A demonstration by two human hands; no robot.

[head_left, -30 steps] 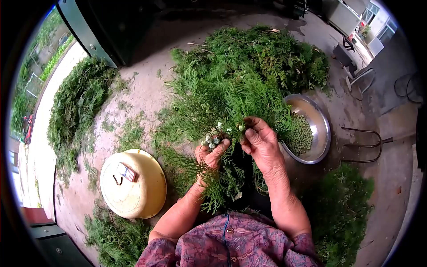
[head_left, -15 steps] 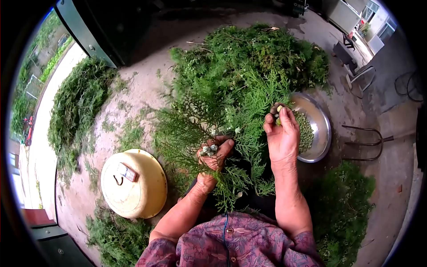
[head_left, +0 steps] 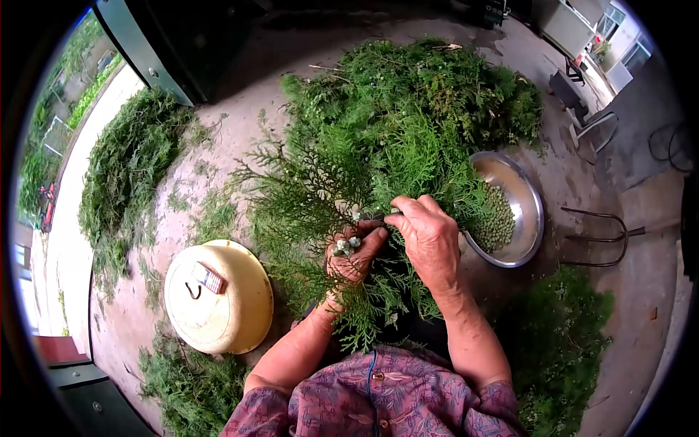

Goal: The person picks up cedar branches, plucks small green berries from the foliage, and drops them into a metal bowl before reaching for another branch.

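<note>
My left hand (head_left: 353, 258) is closed around the stem of a leafy evergreen branch (head_left: 309, 182) that fans out over my lap. Small pale green cones (head_left: 346, 247) show at its fingers. My right hand (head_left: 431, 244) has its back to me, thumb and fingers pinched together close to my left fingertips at the branch. What the pinch holds is too small and covered to make out. Beside my right hand, a shiny metal basin (head_left: 533, 211) contains many small green cones (head_left: 495, 218), with fronds overlapping its left side.
A big heap of evergreen cuttings (head_left: 429, 87) lies ahead, with another pile (head_left: 131, 160) at left. An overturned cream basin (head_left: 211, 320) carries a small box (head_left: 209, 278) and a dark hook (head_left: 193, 291). A metal fork (head_left: 619, 237) lies at right; more greenery (head_left: 561, 335) lies below it.
My right hand has moved left and down from beside the basin to the branch and turned its back upward. The cones seen in its fingers earlier are out of sight. My left hand keeps its hold.
</note>
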